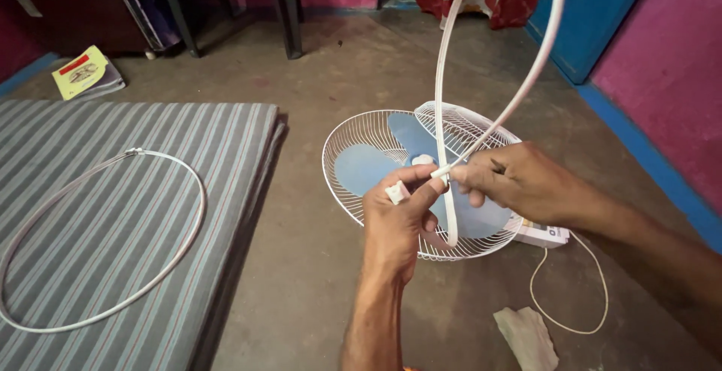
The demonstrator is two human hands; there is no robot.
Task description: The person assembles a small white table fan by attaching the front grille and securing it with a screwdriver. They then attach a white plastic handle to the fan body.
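Both hands meet above the concrete floor [338, 62], working the ends of a thin white plastic rim band [444, 77] that loops up out of the top of the view. The left hand [395, 220] pinches one end of the band, with a small white clip [396, 192] at the thumb, fingers closed tight around it. The right hand [515, 183] is closed on the other end just beside it, fingertips touching the band where the two ends cross. Directly beneath the hands lies a white wire fan guard [353, 141] with pale blue fan blades [361, 168] inside it, resting on the floor and partly hidden by the wrists. A white fan base [545, 233] shows under the right forearm, its thin cream cord [568, 296] curling nearby, beside a grey scrap of cloth [526, 337]. To the left, well apart, a striped grey mattress [113, 266] carries a second white ring [180, 243]. A yellow booklet [81, 72] lies near the far wall.
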